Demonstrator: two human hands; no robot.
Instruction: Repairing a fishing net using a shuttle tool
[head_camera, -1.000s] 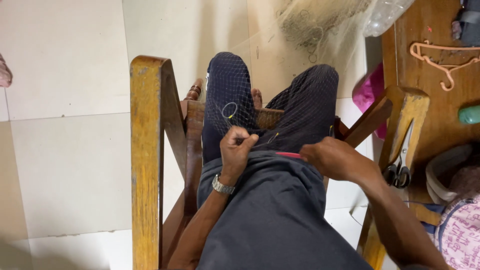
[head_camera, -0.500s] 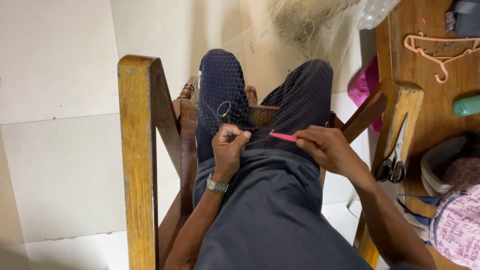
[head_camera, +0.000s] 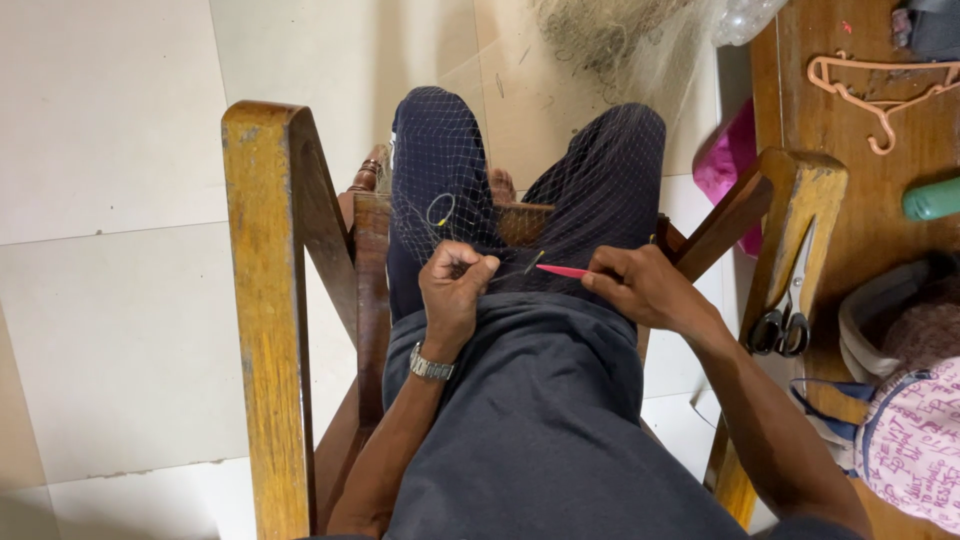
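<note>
Both hands (head_camera: 455, 285) (head_camera: 640, 288) pinched shut over the lap

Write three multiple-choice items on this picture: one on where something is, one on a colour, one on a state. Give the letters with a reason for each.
1. Where do the scissors hang?
A. on the wooden chair's right arm
B. on the floor
C. on the person's wrist

2. What colour is the needle in the right hand?
A. green
B. pink-red
C. white

3. How does the net lie?
A. rolled in a ball on the table
B. folded in a bag
C. draped over the knees, pinched by the left hand

Answers: 1 A, the scissors hang against the arm's post. 2 B, the slim tool shows pink-red. 3 C, mesh covers both knees and the left fingers grip it.
</note>
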